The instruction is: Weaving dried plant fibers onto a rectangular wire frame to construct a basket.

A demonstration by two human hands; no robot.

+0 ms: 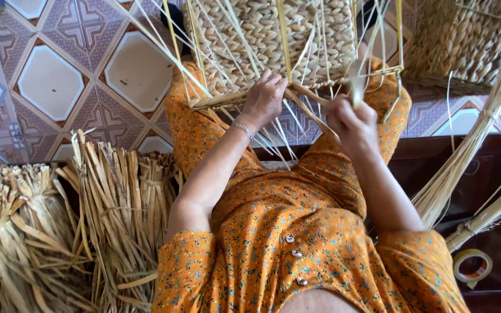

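The left hand (265,98) curls closed on the lower edge of a half-woven basket (273,43), fingers pressed against its braided wall. A thin bracelet (242,130) circles that wrist. At about three o'clock from it, the right hand (352,124) is closed in a narrow pinch around pale fibre strands (320,119) that trail from the basket's edge.

The basket rests on the person's knees, at twelve o'clock from both hands, with stiff upright stakes fanning out of it in every direction. The person wears an orange flowered dress (297,232).

Further out, bundles of dried flat leaves (59,232) lie at eight o'clock. A second woven basket (459,40) sits at one o'clock, long reed bundles (482,150) slant down at three o'clock, and a roll of tape (472,265) lies at four o'clock. A patterned tile floor (53,81) fills the upper left.

A likely risk: dry strands may crack if bent sharply, and a loosened left-hand grip could let the weave slacken or the basket slide from the knees.
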